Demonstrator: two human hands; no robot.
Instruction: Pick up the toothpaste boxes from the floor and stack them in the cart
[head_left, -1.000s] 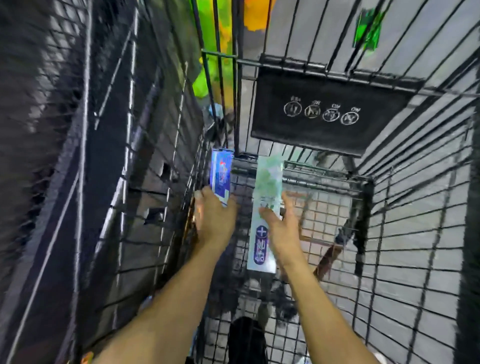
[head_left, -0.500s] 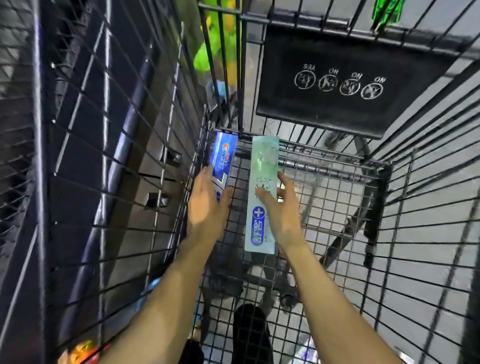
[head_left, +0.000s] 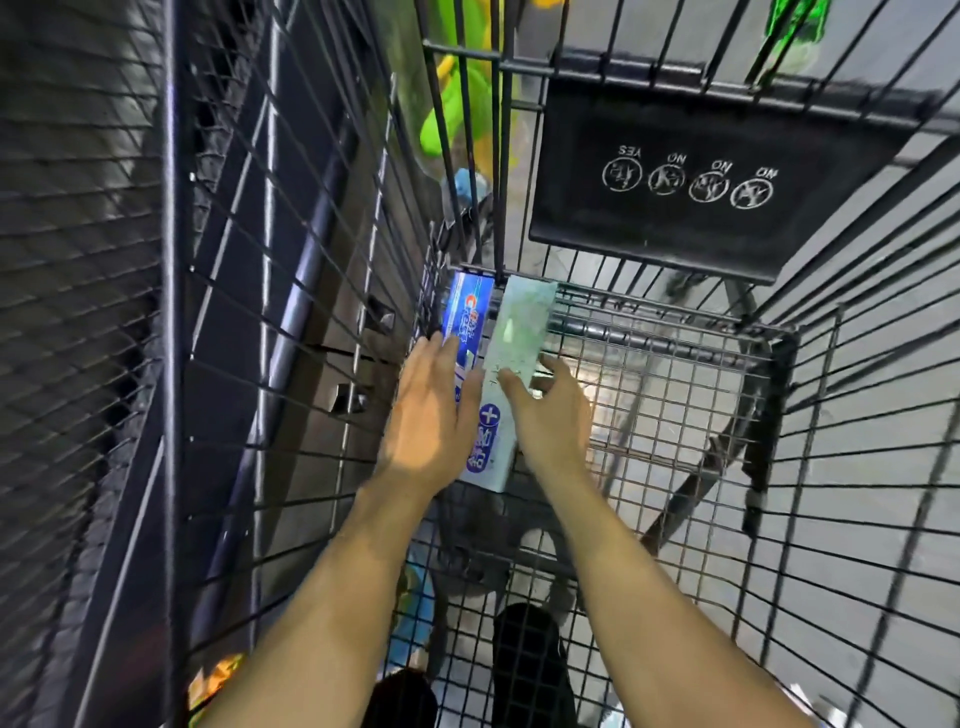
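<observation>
1. Head view looks down into a wire cart (head_left: 675, 395); both bare forearms reach in toward its far left corner.
2. Blue toothpaste box (head_left: 467, 317) lies lengthwise on the cart's mesh floor, tight vs the left side wall, far end at the front corner.
3. Pale green toothpaste box (head_left: 514, 332) lies right beside it, parallel, long sides touching or nearly so; can't tell which. Its near end, w/ a blue cross label, sticks out toward the person between the two hands.
4. Left hand (head_left: 431, 415) lies flat over the near half of the blue box, fingers straight and together, pointing fwd. Palm down, nothing curled round the box; it presses or rests on top. The box's far half shows beyond the fingertips.
5. Right hand (head_left: 550, 415) sits at the green box's right edge, about mid-length. Index finger lies on the box's top face, remaining fingers spread loosely to the right over the mesh. No clear wrap round the box; looks relaxed and touching, not gripping.
6. Black plastic flap (head_left: 706, 176) w/ white safety icons hangs on the far wall above the boxes.
7. Green and yellow packaging (head_left: 452, 119) shows thru the bars beyond the cart, blurred.
</observation>
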